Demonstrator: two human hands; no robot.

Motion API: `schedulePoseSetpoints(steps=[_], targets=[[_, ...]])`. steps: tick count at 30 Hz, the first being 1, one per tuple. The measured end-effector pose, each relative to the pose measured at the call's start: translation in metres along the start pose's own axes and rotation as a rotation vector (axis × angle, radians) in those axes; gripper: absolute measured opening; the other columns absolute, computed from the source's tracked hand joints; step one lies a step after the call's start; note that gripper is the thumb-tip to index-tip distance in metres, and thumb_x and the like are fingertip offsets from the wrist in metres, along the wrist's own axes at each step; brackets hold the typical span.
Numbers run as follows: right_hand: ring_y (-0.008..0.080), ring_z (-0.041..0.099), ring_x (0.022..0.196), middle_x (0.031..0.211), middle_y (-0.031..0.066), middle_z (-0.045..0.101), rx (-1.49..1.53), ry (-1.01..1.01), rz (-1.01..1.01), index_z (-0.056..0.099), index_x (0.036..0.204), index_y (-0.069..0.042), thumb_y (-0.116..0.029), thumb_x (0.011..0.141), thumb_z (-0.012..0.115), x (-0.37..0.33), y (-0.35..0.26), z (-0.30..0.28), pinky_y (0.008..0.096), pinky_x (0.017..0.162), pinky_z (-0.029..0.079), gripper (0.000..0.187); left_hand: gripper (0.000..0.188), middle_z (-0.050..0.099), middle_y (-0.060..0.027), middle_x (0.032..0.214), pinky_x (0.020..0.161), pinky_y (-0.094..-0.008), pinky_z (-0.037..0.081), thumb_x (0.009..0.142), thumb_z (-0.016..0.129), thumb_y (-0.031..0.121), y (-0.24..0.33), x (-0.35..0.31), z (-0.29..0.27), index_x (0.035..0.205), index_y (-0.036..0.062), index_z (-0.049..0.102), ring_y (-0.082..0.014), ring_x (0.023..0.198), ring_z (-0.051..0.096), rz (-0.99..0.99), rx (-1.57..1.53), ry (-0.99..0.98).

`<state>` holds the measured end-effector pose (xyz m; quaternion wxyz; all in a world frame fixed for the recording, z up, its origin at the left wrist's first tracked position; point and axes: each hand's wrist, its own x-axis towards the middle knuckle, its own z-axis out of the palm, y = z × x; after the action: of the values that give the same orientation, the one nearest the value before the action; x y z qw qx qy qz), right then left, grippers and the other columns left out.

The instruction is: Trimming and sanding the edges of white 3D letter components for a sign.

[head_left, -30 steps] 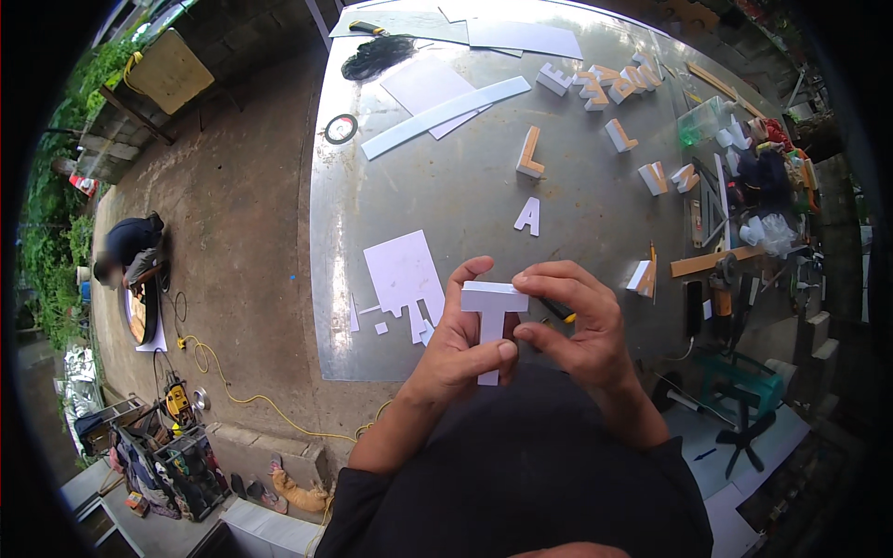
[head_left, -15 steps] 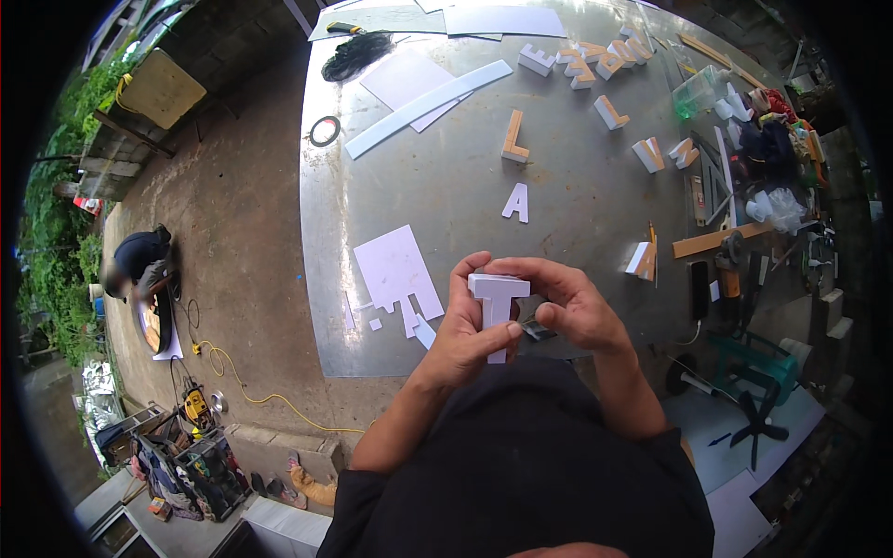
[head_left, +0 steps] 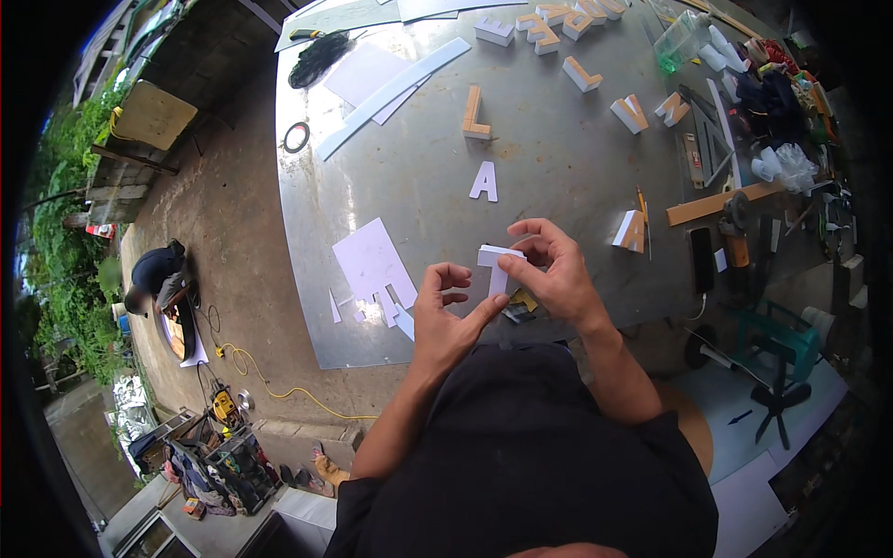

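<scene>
A white T-shaped letter block (head_left: 493, 259) is held above the near edge of the metal table (head_left: 409, 191), pinched between thumb and fingers of my right hand (head_left: 558, 279). My left hand (head_left: 445, 316) is open beside it, fingers apart and slightly curled, its thumb tip at the lower stem of the letter. Under the hands lies a small yellow and dark object (head_left: 523, 305), partly hidden; its kind cannot be made out. Beyond the hands rests a flat white A-shaped piece (head_left: 485, 182). Left of them is a white sheet with cut-outs (head_left: 370, 259).
An L-shaped block (head_left: 473, 116) and several other letter blocks (head_left: 584, 74) stand farther back. At right are a pencil (head_left: 642, 206), a wooden strip (head_left: 716, 205), an angle grinder (head_left: 736, 219) and a phone (head_left: 700, 259). A person (head_left: 158, 274) crouches on the floor at far left.
My left hand has let go of the letter block and opened, leaving it in my right hand. The block has risen slightly and tilted. The whole view has shifted a little.
</scene>
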<state>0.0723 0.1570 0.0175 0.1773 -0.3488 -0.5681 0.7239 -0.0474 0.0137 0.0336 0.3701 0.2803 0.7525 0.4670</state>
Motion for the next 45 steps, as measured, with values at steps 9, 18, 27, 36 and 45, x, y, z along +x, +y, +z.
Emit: schedulePoseSetpoints(steps=[9,18,27,36,45], targets=[[0.0122,0.063,0.094,0.102,0.0092,0.067,0.154,-0.185,0.021,0.047,0.127,-0.002,-0.023,0.09,0.07,-0.008,0.004,-0.047,0.026,0.081,0.049,0.048,0.022,0.067,-0.0071,0.093,0.078,-0.0282,0.054,0.085,0.074,0.005,0.0,-0.001,0.041,0.091,0.0039,0.053,-0.0121,0.084,0.064,-0.247,-0.638,-0.228],[0.0155,0.059,0.106,0.108,0.0105,0.065,0.267,-0.106,0.033,0.05,0.129,-0.001,-0.022,0.1,0.054,-0.001,0.006,-0.092,0.0311,0.096,0.044,0.035,0.022,0.067,-0.0148,0.103,0.088,-0.0359,0.055,0.086,0.07,0.0,0.038,-0.006,0.064,0.094,0.0046,0.05,-0.0212,0.095,0.068,-0.075,-0.821,-0.072],[0.0165,0.061,0.105,0.109,0.0099,0.065,0.292,-0.157,-0.189,0.057,0.121,0.0,-0.013,0.089,0.07,-0.008,-0.017,-0.099,0.0307,0.093,0.047,0.036,0.037,0.064,-0.0208,0.111,0.089,-0.0432,0.056,0.083,0.072,0.005,0.068,-0.009,0.074,0.107,0.007,0.044,-0.0296,0.101,0.067,-0.194,-1.04,-0.122],[0.0213,0.064,0.089,0.102,0.0102,0.065,-0.164,-0.12,-0.843,0.07,0.102,-0.002,-0.011,0.071,0.082,0.001,-0.078,-0.099,0.0314,0.073,0.053,0.034,0.048,0.062,-0.0164,0.11,0.09,-0.0437,0.056,0.08,0.074,0.006,0.108,-0.012,0.082,0.118,0.0045,0.043,-0.0278,0.1,0.066,-0.204,-1.012,-0.129],[0.0213,0.065,0.077,0.09,0.0081,0.067,-0.259,-0.071,-0.922,0.071,0.097,-0.003,-0.009,0.071,0.08,0.003,-0.081,-0.095,0.0303,0.066,0.052,0.028,0.049,0.062,-0.016,0.109,0.09,-0.0436,0.056,0.08,0.074,0.005,0.112,-0.012,0.083,0.116,0.0052,0.041,-0.0261,0.099,0.067,-0.238,-1.043,-0.129]])
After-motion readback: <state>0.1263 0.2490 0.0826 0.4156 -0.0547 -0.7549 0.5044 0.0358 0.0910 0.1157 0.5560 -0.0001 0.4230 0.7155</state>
